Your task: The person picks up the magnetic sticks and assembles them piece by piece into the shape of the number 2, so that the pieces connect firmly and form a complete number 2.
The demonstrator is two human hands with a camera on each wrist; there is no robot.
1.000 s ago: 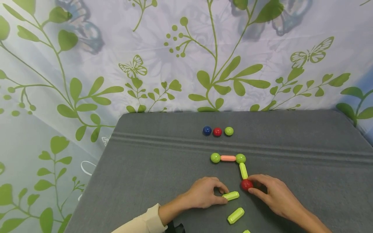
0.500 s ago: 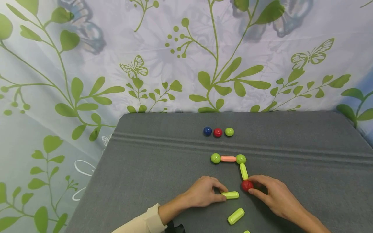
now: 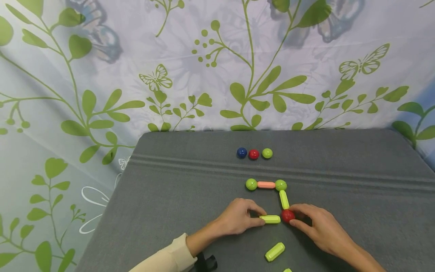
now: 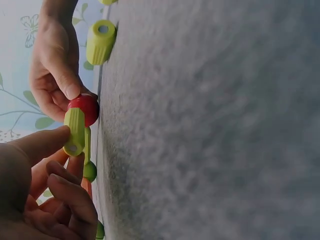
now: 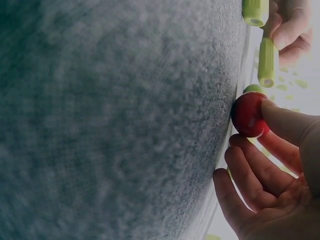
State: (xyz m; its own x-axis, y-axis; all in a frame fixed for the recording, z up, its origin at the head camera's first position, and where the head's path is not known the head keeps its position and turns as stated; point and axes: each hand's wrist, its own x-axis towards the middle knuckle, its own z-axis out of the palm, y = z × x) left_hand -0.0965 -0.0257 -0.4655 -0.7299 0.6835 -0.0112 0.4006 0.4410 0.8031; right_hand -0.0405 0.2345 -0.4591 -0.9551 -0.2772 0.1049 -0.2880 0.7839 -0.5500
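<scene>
Clock positions are read from the head view, 12 o'clock being away from the person. Nearest, a yellow-green rod end (image 3: pixel 287 270) is cut off by the bottom border. Past it, a loose yellow-green rod (image 3: pixel 275 252) lies on the tabletop (image 3: pixel 170 211), angled toward 2 o'clock, well apart from both hands.

The left hand (image 3: pixel 238 217) pinches a held rod (image 3: pixel 271 219), also yellow-green, between thumb and fingers. Its free end points to 3 o'clock, just beside a red ball (image 3: pixel 287 215); the right wrist view shows a gap there. The right hand (image 3: pixel 317 225) grips that ball from its 3 o'clock side.

From the ball, an upright-running rod (image 3: pixel 284 199) leads toward 12 o'clock to a corner green ball (image 3: pixel 281 185); an orange rod (image 3: pixel 266 184) continues at 9 o'clock to an end green ball (image 3: pixel 251 184).

Bare fabric spreads from the left hand at 9 o'clock to the slanting left edge. Beyond the creases, a blue ball (image 3: pixel 241 153), second red ball (image 3: pixel 253 154) and far green ball (image 3: pixel 267 153) sit short of the far edge, backed by floral cloth (image 3: pixel 190 87).
</scene>
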